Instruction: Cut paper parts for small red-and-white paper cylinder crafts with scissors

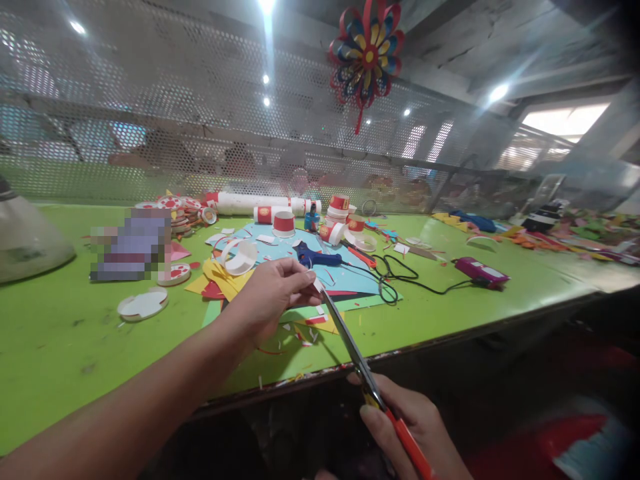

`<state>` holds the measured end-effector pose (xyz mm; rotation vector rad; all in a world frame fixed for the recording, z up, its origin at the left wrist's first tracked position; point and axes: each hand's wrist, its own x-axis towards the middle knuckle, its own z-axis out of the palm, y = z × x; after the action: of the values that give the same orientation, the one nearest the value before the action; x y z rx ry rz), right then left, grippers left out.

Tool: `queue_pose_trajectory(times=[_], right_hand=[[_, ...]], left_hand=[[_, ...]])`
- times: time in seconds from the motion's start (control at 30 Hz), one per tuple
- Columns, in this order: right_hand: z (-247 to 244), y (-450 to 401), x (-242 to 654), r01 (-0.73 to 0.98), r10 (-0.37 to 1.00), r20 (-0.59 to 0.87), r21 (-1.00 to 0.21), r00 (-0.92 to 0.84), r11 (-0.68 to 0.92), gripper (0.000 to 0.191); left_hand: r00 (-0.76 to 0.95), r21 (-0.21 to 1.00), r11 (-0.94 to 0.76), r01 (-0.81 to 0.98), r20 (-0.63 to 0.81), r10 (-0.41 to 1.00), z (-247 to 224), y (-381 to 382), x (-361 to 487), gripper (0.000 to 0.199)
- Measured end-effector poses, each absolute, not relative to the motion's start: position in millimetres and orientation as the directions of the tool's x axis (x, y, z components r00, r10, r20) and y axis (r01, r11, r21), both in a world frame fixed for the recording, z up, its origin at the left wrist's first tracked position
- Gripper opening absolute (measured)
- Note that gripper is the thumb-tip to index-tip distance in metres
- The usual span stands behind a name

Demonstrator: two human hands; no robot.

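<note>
A small white paper piece (pixel 318 285) is pinched by the left hand (pixel 273 293); orange-handled metal scissors (pixel 347 335) are gripped by the right hand (pixel 413 420), tips at the paper.

Scissors (pixel 361 363): silver-grey blades, orange-red handles
Paper slip (pixel 319 286): white
Desk (pixel 65 360): lime green with dark smudges
Glue gun (pixel 319 257): dark blue
Cable (pixel 440 290): black
Small box (pixel 480 273): magenta-purple, pale label
Large sheet (pixel 361 281): light blue
Loose paper (pixel 227 283): yellow
Short cup (pixel 284 223): red, white lower rim
Long tube (pixel 255 203): mostly white, red left end
Round disc (pixel 175 274): white, red blotches
Hanging flower (pixel 369 57): red, blue and yellow loops
Mesh screen (pixel 200 113): grey, dotted with small holes
</note>
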<state>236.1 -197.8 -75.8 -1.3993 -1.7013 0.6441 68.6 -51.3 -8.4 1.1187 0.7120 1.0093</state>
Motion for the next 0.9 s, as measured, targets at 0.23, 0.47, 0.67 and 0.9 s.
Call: queue_pose_trajectory(times=[0.23, 0.47, 0.67, 0.9], right_hand=[[-75.9, -199.4, 234.3, 0.434, 0.969, 0.244, -0.872, -0.02, 0.229, 0.033], [-87.3, -202.0, 247.1, 0.428, 0.978, 0.201, -0.881, -0.049, 0.202, 0.042], [-88.5, -204.8, 249.4, 0.416, 0.991, 0.132, -0.9, -0.035, 0.134, 0.047], [-81.3, -207.8, 246.9, 0.466, 0.985, 0.166, -0.875, 0.035, 0.131, 0.052]], left_hand=[[0.401, 0.953, 0.103, -0.284, 0.02, 0.916, -8.0, -50.8, 67.7, 0.016], [0.477, 0.953, 0.146, -0.266, -0.001, 0.879, -3.5, -49.9, 63.8, 0.018], [0.519, 0.96, 0.146, -0.237, -0.001, 0.855, -3.2, -49.7, 63.0, 0.018], [0.534, 0.97, 0.122, -0.209, 0.009, 0.845, -4.2, -50.0, 62.4, 0.019]])
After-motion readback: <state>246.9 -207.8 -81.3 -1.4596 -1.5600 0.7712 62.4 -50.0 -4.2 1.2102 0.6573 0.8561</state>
